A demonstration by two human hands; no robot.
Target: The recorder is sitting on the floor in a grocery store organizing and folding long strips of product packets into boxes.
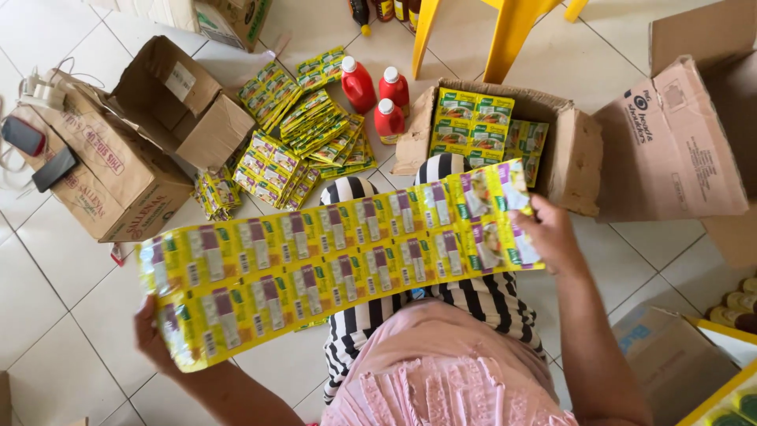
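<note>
Fingers of the left hand (151, 335) curl around the lower-left end of a long yellow sachet strip (331, 256); fingers of the right hand (548, 233) pinch its upper-right end. Both hold it stretched flat over the lap, above striped trousers (473, 296). Long axis of the strip runs from lower left to upper right. Two rows of sachets, each yellow-green with a purple-and-white panel; exact count per row hard to tell because of blur.

On the tiled floor (47, 300), loose stacks of the same yellow-green sachets (296, 134) lie ahead of the knees, just left of centre. Three red bottles (377, 95) with white caps stand upright, clustered, touching the left wall of an open cardboard box (572, 154) filled with green-yellow packets (473, 122). A second, empty open box (177, 102) sits far left, beside a brown box with red print (102, 173) that carries two phones (35, 150). Large brown carton (678, 134) with a dark round logo stands at right. Yellow chair legs (505, 31) at top centre. Pink top (441, 371) at bottom.
</note>
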